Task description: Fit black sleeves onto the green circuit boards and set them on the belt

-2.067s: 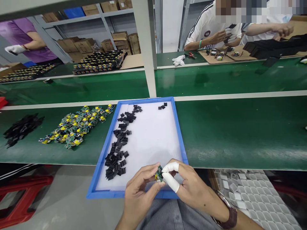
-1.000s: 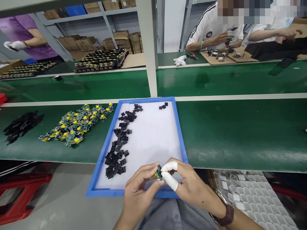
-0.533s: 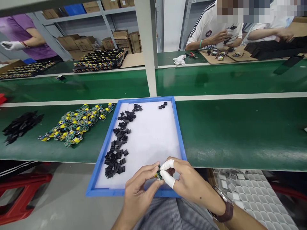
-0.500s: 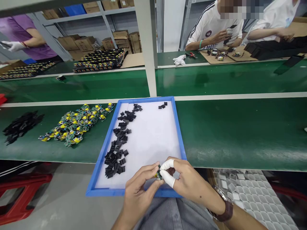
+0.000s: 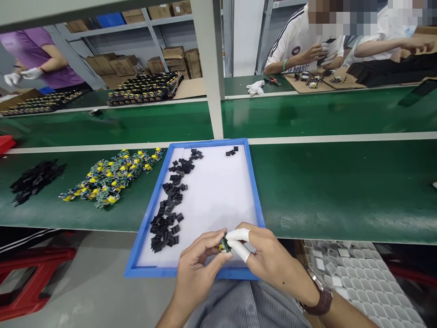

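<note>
Left hand (image 5: 201,262) bare, thumb and fingers narrow, gripping a small green circuit board (image 5: 224,245) from its left side; yellow component visible on it. Right hand (image 5: 268,250) has thumb and index in white finger covers (image 5: 241,235), drawn to a narrow pinch at the board's right edge; any smaller part between those tips is hidden. Watch (image 5: 320,294) on right wrist. Board is held between both hands, above the near end of the blue tray (image 5: 150,273). Step in hand looks like fine two-handed work on this single board. Next move, as I judge it, calls for a steady left hold and small, exact right fingertip motion.

Below bench level: red stool (image 5: 51,257) left, clear-white plastic parts (image 5: 368,278) right. Tray has scattered black pieces (image 5: 167,223) along its left side, small black cluster (image 5: 232,151) near far right corner. On the green bench (image 5: 324,191), left of tray: heap of similar boards (image 5: 111,177), then pile of flat black pieces (image 5: 37,178). Far bench: rows of yellow-topped units (image 5: 146,89) left, white glove (image 5: 255,88) and red-handled tool (image 5: 272,80) right. Beyond: co-worker in purple (image 5: 37,45), shelf cartons (image 5: 123,65), two co-workers in white (image 5: 292,45).
</note>
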`<state>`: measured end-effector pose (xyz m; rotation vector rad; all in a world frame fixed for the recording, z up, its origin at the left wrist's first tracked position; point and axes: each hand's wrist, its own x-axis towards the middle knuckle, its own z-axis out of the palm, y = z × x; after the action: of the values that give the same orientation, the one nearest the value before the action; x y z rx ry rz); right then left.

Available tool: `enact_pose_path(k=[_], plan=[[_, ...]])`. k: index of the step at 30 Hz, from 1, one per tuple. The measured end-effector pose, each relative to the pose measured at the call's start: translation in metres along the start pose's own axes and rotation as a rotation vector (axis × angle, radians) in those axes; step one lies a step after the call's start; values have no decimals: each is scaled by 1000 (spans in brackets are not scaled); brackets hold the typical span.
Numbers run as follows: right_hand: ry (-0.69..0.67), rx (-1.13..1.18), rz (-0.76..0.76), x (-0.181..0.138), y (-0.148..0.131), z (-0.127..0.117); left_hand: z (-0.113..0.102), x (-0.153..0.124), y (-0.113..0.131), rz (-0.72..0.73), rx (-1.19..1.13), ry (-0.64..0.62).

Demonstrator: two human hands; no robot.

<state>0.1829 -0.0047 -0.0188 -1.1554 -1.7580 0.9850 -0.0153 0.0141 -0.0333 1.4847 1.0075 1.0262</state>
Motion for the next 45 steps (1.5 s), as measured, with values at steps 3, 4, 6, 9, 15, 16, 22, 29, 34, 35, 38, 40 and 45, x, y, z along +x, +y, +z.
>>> enact_pose_path(k=[3,4,6,9,15,16,22,29,34,35,38,40,45], plan=[[-19,-90,-116,-3,4,0,0,0,0,-12,15,9],[-15,-114,-152,-3,6,1,0,0,0,-13,15,12],[-15,-162,-215,-3,8,1,1,1,0,-6,7,14],[-47,-193,-269,0,10,-1,1,2,-1,19,7,1],[-37,79,-137,6,11,-5,1,1,-1,11,-10,-5],[-35,95,-121,5,10,-5,1,0,-1,-1,-11,1],[74,204,-35,3,4,1,1,-1,-3,-13,-36,-21],[147,203,83,6,2,12,-1,-2,-3,30,-26,-38],[78,115,-3,4,-3,8,-3,-4,-5,74,47,-27],[60,85,-26,3,-4,6,-3,-5,-6,76,60,-30],[4,17,-59,3,-7,1,-2,-5,-9,81,88,-40],[-12,38,-20,4,-8,0,-2,-4,-11,99,95,-39],[54,148,61,6,0,7,-2,-2,-7,65,51,-27]])
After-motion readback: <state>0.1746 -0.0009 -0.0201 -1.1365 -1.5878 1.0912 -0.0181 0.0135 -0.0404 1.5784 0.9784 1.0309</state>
